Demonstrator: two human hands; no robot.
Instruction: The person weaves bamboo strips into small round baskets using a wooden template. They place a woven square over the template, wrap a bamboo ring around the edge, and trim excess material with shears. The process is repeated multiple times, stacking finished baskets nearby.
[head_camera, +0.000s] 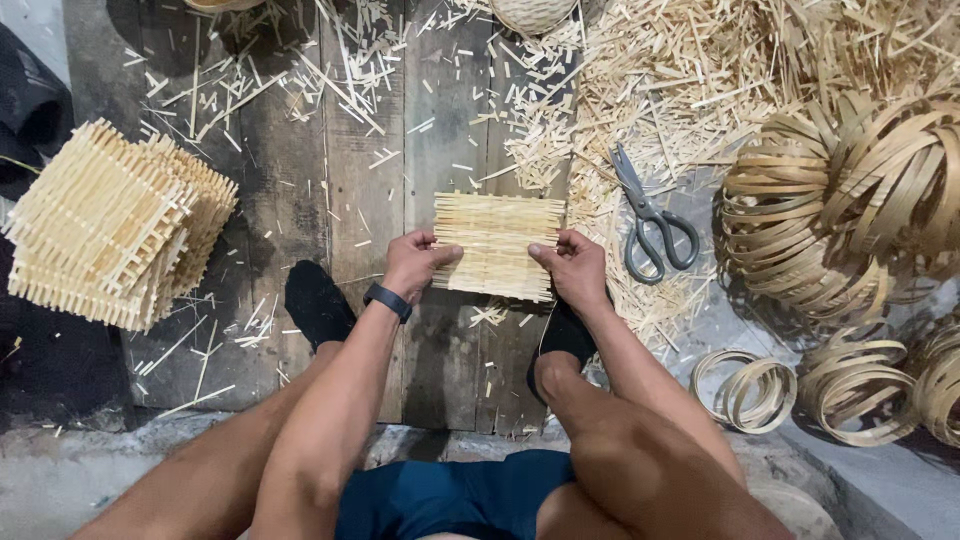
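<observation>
Hands (415, 262) gripping bamboo mat (497, 245) edges

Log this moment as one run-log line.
left hand: grips left edge of flat woven bamboo-strip mat | right hand: grips right edge | grey-handled metal scissors: lying right of mat | stack of woven mats: far left

I sit over dark, worn wooden floor planks (370, 200) strewn with pale bamboo offcuts (640, 70), a grey concrete ledge (80, 480) beneath me.
</observation>
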